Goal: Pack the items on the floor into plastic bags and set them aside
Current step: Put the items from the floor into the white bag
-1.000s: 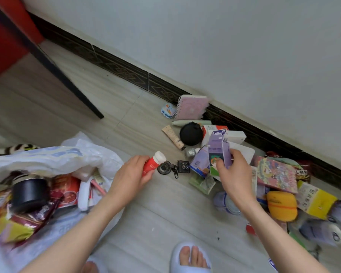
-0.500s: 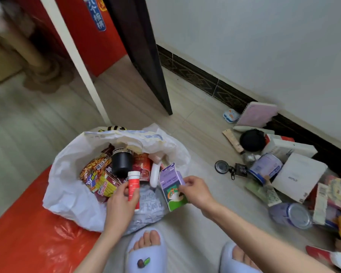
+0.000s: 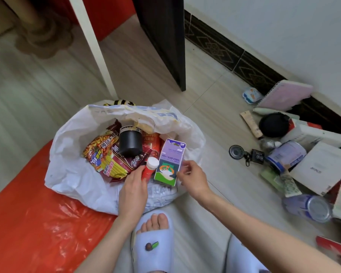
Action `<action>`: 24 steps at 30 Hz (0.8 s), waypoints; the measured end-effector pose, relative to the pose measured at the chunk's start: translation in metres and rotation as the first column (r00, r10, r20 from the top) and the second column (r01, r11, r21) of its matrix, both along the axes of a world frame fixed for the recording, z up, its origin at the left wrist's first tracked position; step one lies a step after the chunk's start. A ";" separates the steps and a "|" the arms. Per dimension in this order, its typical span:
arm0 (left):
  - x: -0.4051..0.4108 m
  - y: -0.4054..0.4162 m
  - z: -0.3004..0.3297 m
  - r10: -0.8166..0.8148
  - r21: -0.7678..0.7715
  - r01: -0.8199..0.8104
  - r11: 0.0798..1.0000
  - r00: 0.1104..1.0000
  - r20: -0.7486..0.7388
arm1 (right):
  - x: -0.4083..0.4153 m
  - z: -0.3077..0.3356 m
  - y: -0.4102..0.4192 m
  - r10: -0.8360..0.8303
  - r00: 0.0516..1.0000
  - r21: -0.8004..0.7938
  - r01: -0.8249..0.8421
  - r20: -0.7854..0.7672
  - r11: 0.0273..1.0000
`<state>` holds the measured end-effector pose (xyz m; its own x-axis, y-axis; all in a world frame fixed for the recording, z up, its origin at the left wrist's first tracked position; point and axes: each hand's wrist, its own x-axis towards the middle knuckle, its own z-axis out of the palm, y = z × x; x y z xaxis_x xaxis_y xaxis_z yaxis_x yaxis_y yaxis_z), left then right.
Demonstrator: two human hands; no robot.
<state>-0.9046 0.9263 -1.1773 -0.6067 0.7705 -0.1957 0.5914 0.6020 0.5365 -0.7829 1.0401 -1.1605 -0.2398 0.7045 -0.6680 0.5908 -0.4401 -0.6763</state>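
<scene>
Tube (image 3: 148, 170) half-hidden by left hand (image 3: 133, 192)

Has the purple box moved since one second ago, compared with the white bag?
Yes. The purple box, then over the pile by the wall, is now held by the right hand over the open white bag.

Two hands (image 3: 133, 191); one white bag (image 3: 71, 170); one purple box (image 3: 169, 161); two slippers (image 3: 156, 239).
</scene>
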 end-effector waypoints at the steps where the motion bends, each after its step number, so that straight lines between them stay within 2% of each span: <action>1: 0.001 0.000 0.001 -0.005 0.000 0.005 1.000 1.000 -0.003 | 0.000 0.001 0.002 -0.024 1.000 0.028 0.023 0.015 0.999; 3: 0.005 -0.002 0.003 -0.048 0.020 0.048 0.999 0.998 0.027 | 0.003 0.004 0.004 -0.075 0.997 0.020 0.075 0.002 0.997; 6: 0.011 -0.009 0.004 -0.194 0.019 0.193 0.981 0.976 0.095 | 0.011 0.010 0.007 -0.035 0.998 -0.013 0.034 -0.049 0.999; 11: 0.027 -0.007 0.014 -0.353 0.033 0.355 0.934 0.934 -0.046 | 0.051 0.024 0.018 0.039 0.999 0.176 -0.040 0.009 0.984; 14: 0.041 0.019 0.023 -0.413 0.032 0.424 0.905 0.894 -0.171 | 0.091 0.029 0.027 0.112 0.981 0.314 -0.157 0.156 0.936; 17: 0.064 0.058 0.028 -0.477 0.078 0.499 0.863 0.856 -0.200 | 0.136 0.036 0.037 0.138 0.938 0.412 -0.267 0.318 0.871; 21: 0.108 0.100 0.023 -0.638 0.069 0.653 0.754 0.753 -0.160 | 0.203 0.045 0.046 0.063 0.865 0.547 -0.370 0.498 0.751; 24: 0.136 0.121 0.006 -0.720 0.039 0.725 0.687 0.688 -0.093 | 0.253 0.042 0.049 -0.013 0.816 0.540 -0.370 0.578 0.756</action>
<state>-0.7683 1.0468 -1.1712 0.1345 0.9849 -0.1088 0.8624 -0.0623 0.5023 -0.5298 1.0896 -1.1181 -0.1601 0.9729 -0.1667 0.9451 0.1023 -0.3105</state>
